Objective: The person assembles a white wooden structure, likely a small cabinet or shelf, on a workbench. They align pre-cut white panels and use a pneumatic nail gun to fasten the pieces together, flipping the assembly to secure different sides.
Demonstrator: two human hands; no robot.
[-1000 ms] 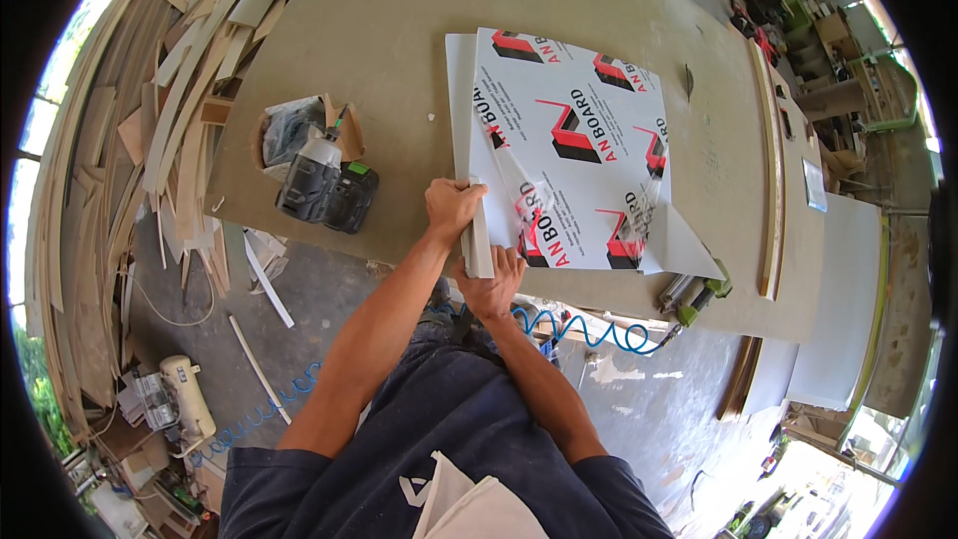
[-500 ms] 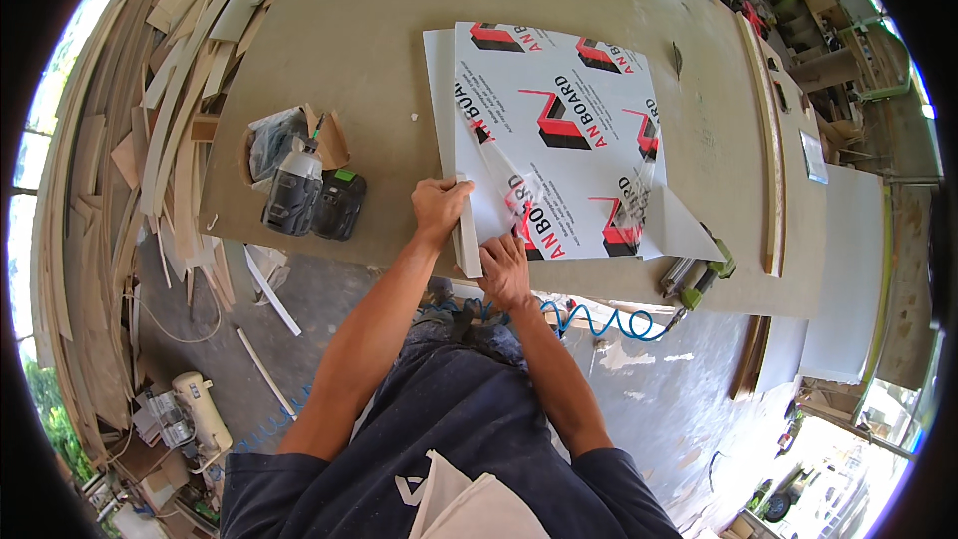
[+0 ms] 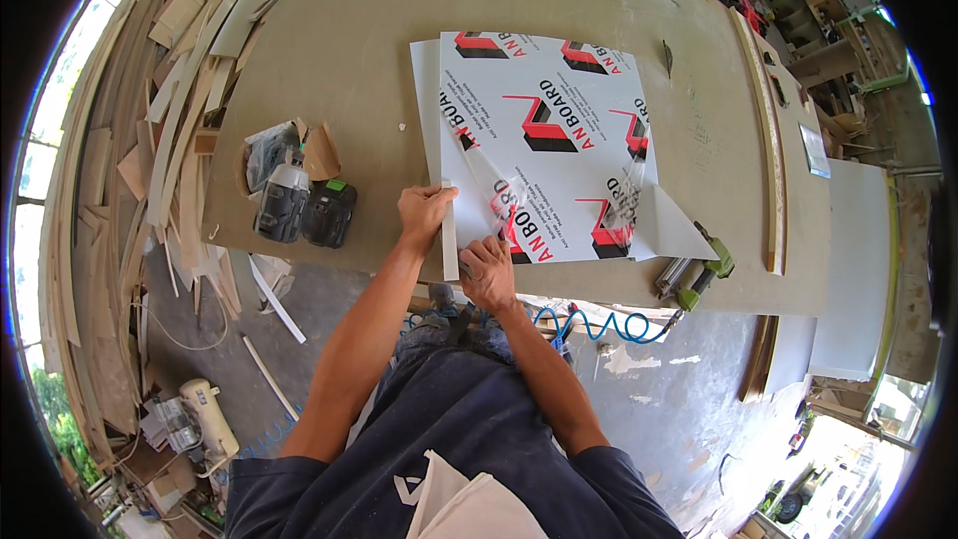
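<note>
Gripping pale strip [image 3: 450, 240] in curled left hand [image 3: 425, 216] at near-left corner of printed panel [image 3: 499, 100] on worktable [image 3: 349, 60]. Holding right hand [image 3: 489, 275] half-curled just beside strip; cannot tell if grasping anything. Might skew strip by pressing unevenly.

Counter [image 3: 349, 50]: broad, flat, dull olive-brown top, scuffed. Near its middle, a stack: white sheet [image 3: 426, 105] underneath, its left margin showing, and a white panel [image 3: 589, 170] with red-and-black print on top. Left: open cardboard box [image 3: 321, 153] with a black-and-grey cordless driver [image 3: 283, 205] just beside it. Small white scrap [image 3: 402, 127] between box and stack. Near edge, right of stack: green nail gun [image 3: 699, 274]. Farther right, long wooden strip [image 3: 766, 140] running lengthwise away; small dark thin piece [image 3: 667, 58] between strip and stack.
</note>
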